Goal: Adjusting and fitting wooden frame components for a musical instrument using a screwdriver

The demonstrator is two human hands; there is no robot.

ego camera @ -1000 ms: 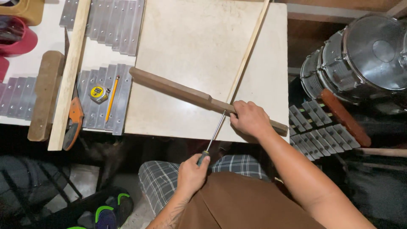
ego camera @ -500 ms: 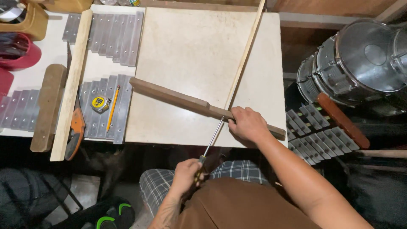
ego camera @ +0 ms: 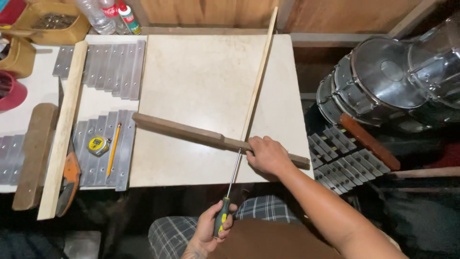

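While the person's right hand (ego camera: 266, 154) presses down on a dark wooden bar (ego camera: 191, 135) at the lower middle of the frame, the left hand (ego camera: 211, 229) is wrapped closed around the black and yellow handle of a long screwdriver (ego camera: 230, 184) near the bottom edge. The screwdriver's thin metal shaft runs up and to the right, its tip meeting the bar just beside the right hand's fingers. That hand lies flat and closed over the bar's narrower right part, pinning it to a pale square board (ego camera: 201, 76) that fills the centre of the frame. The bar lies slantwise, its wider end at the board's left edge, its thin end past the board's lower right corner. A slim light wooden strip (ego camera: 261, 72) lies across the bar and runs up to the top of the frame.

At the left, rows of grey metal bars (ego camera: 103, 62) lie on a white table (ego camera: 28, 103), with a yellow tape measure (ego camera: 98, 145) and a pencil (ego camera: 113, 149) on the lower row. A pale plank (ego camera: 64, 129) and an orange-handled tool (ego camera: 69, 180) lie beside them. Shiny drums (ego camera: 383, 81) stand at the upper right.
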